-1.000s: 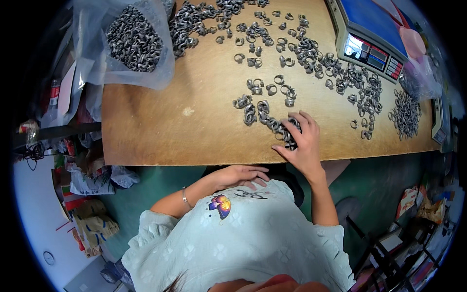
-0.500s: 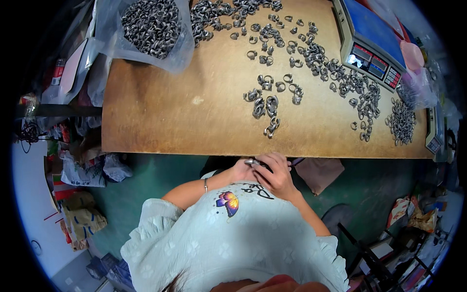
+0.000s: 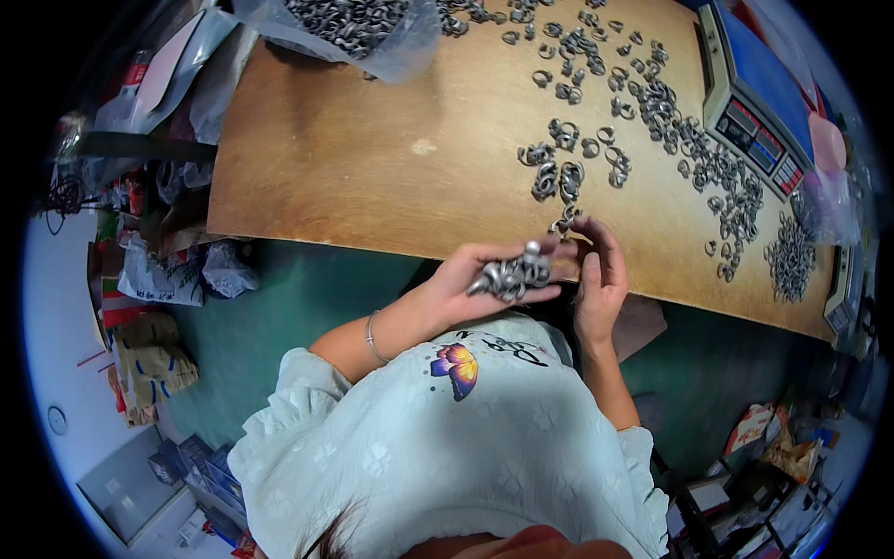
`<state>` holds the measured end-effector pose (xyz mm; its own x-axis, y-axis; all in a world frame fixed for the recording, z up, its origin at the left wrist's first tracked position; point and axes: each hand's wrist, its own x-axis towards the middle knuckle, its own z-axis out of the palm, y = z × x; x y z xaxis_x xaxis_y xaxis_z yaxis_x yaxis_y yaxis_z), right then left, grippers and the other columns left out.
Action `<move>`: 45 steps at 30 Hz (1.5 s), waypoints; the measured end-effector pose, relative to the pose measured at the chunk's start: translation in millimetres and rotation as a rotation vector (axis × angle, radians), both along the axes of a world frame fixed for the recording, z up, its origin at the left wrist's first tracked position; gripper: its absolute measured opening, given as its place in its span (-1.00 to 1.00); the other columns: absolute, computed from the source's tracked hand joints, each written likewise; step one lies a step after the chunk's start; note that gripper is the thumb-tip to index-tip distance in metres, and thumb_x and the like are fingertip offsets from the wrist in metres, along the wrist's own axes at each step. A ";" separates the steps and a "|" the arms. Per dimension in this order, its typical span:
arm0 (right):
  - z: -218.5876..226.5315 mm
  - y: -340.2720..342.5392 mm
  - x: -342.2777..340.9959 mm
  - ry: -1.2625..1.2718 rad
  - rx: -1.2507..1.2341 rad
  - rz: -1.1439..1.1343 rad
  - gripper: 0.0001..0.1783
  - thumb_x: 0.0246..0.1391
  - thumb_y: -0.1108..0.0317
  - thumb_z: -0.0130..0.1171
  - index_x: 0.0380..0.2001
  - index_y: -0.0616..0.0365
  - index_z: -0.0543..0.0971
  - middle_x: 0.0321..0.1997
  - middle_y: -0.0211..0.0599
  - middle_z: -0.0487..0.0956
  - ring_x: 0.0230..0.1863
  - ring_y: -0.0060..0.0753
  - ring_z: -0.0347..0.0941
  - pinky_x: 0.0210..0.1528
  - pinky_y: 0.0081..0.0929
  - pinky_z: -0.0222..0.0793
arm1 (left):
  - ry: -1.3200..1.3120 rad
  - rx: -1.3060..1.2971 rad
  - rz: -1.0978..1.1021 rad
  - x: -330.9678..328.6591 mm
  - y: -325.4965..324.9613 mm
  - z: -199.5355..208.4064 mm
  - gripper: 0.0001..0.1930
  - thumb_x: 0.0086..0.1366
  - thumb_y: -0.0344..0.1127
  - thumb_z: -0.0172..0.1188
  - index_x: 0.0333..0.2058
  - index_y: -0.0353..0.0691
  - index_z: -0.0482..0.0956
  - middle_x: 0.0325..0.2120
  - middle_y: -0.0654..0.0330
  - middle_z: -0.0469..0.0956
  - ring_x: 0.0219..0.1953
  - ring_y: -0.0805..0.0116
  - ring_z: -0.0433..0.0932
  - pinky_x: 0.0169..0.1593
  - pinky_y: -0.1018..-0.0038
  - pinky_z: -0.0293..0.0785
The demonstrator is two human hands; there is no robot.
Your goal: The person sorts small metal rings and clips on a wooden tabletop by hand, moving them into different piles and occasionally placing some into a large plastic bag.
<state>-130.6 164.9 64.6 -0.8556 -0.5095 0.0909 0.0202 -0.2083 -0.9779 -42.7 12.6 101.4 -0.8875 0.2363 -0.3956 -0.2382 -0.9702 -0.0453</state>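
Note:
My left hand (image 3: 458, 285) is palm up just off the table's front edge, cradling a heap of grey metal rings (image 3: 510, 278). To its right, my right hand (image 3: 601, 291) is raised with fingers apart and slightly bent; I see nothing held in it. Its fingertips are close to a few rings (image 3: 564, 222) lying near the edge, partly hidden by the hands. Just beyond lies a small cluster of similar rings (image 3: 557, 179) on the brown wooden table (image 3: 372, 177).
A long band of loose rings (image 3: 684, 140) runs across the right half of the table. A clear plastic bag (image 3: 410, 56) full of rings stands at the far left. At the right are a blue-topped digital scale (image 3: 759, 130) and a heap of smaller metal pieces (image 3: 790, 261).
My hands, together below the table edge before, have risen and parted. The left palm has turned up, showing the rings in it. The view has shifted, so the table appears tilted.

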 end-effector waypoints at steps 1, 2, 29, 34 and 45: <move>3.4 -11.3 0.6 -0.070 -0.077 0.025 -0.59 0.20 0.39 -0.07 0.10 0.32 0.30 0.11 -0.17 0.37 0.07 -0.40 0.31 0.13 -0.46 0.20 | 0.036 0.008 0.075 -4.7 -2.9 -4.5 -0.54 0.33 -0.35 -0.15 0.16 -0.40 0.15 0.10 -0.07 0.29 0.14 0.06 0.32 0.23 0.11 0.23; 7.1 -22.8 1.7 -0.141 -0.153 0.050 -0.55 0.21 0.36 -0.09 0.14 0.33 0.27 0.15 -0.15 0.35 0.13 -0.37 0.28 0.18 -0.43 0.15 | 0.049 0.009 0.158 -9.7 -4.6 -7.8 -0.55 0.33 -0.35 -0.16 0.17 -0.37 0.15 0.10 -0.04 0.29 0.14 0.08 0.32 0.23 0.12 0.23; 4.9 -104.8 -17.0 -0.712 -0.564 -0.110 -0.61 0.31 0.18 -0.25 0.08 0.17 0.22 0.15 -0.06 0.33 0.20 -0.17 0.22 0.25 -0.26 0.15 | 0.230 0.198 0.590 -37.4 -27.8 -23.0 -0.47 0.40 -0.04 -0.43 0.25 -0.17 0.03 0.28 -0.16 -0.10 0.34 -0.04 -0.12 0.36 0.07 -0.25; 8.5 -106.1 -20.3 -0.724 -0.540 -0.080 -0.58 0.30 0.16 -0.22 0.12 0.13 0.22 0.16 -0.12 0.32 0.24 -0.20 0.19 0.27 -0.23 0.12 | 0.233 0.197 0.593 -38.9 -31.6 -13.2 -0.42 0.39 0.05 -0.49 0.27 -0.15 0.00 0.29 -0.16 -0.13 0.34 -0.04 -0.14 0.36 0.07 -0.26; 8.2 -107.0 -23.1 -0.910 -0.623 -0.024 -0.59 0.30 0.14 -0.26 0.07 0.13 0.30 0.21 -0.18 0.30 0.30 -0.25 0.11 0.29 -0.22 0.08 | 0.206 0.213 0.631 -41.5 -37.1 -13.4 -0.38 0.38 0.11 -0.43 0.25 -0.18 0.03 0.28 -0.12 -0.05 0.33 -0.03 -0.08 0.35 0.05 -0.19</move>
<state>-153.6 57.9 72.7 -0.7424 -0.5755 -0.3428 0.6685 -0.6697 -0.3235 -84.2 -24.5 88.0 -0.9326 -0.2959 -0.2069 0.3444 -0.9008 -0.2643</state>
